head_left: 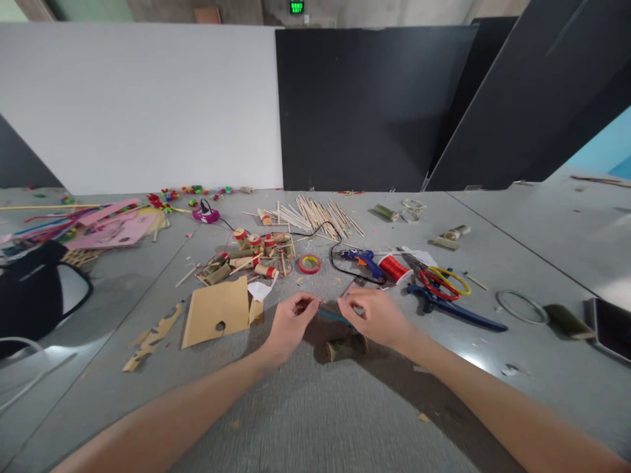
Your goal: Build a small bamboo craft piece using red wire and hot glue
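My left hand [290, 323] is closed in a pinch above the table, left of centre. A tiny red bit like red thread [321, 303] shows at its fingertips. Facing it, my right hand [373, 316] also pinches with thumb and forefinger; what it grips is too small to make out. Below and between the fingertips shows a thin teal strip [334, 316]. A short bamboo tube [348, 347] lies on its side on the table just under my hands. Beyond the right hand rests a spool of red thread [394, 269], with a blue glue gun [363, 260] beside it.
Left of my hands are a cardboard piece [211, 312] with a hole and a pile of bamboo pieces [236, 258]. Red tape [309, 264] and wooden sticks [323, 217] lie ahead. Red-and-yellow-handled scissors [446, 281] and blue-handled cutters [458, 309] lie right. Upright panels [355, 112] stand behind.
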A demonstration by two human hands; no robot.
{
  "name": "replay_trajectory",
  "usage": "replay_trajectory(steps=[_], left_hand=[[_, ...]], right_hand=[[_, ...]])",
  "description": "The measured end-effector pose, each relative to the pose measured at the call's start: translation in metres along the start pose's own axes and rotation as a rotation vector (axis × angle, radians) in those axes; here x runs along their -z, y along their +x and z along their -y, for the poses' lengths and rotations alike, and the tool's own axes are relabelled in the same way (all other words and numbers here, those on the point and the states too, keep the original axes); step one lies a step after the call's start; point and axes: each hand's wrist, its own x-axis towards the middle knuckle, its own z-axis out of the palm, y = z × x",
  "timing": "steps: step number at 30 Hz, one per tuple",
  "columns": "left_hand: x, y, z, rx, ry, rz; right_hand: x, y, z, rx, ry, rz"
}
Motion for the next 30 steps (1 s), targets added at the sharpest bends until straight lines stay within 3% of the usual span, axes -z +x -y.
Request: replay_trajectory(steps=[4, 6, 9, 12, 30], left_hand=[[0.0, 0.001, 0.002, -0.014, -0.008, -0.012], [0.001, 0.002, 0.001, -0.032, -0.01, -0.005], [0.001, 0.002, 0.0, -0.03, -0.007, 0.015], [0.0, 0.002, -0.001, -0.025, -0.013, 0.004], [0.0, 0.0, 0.0, -0.013, -0.002, 0.004]], right_hand=[[0.01, -0.005, 0.016, 0.088, 0.373, 0.284], [0.013, -0.008, 0.021, 0.079, 0.441, 0.238], [0.011, -0.01, 0.021, 0.014, 0.374, 0.041], [0.006, -0.01, 0.013, -0.009, 0.352, -0.058], [-0.004, -0.011, 0.006, -0.161, 0.509, -0.082]])
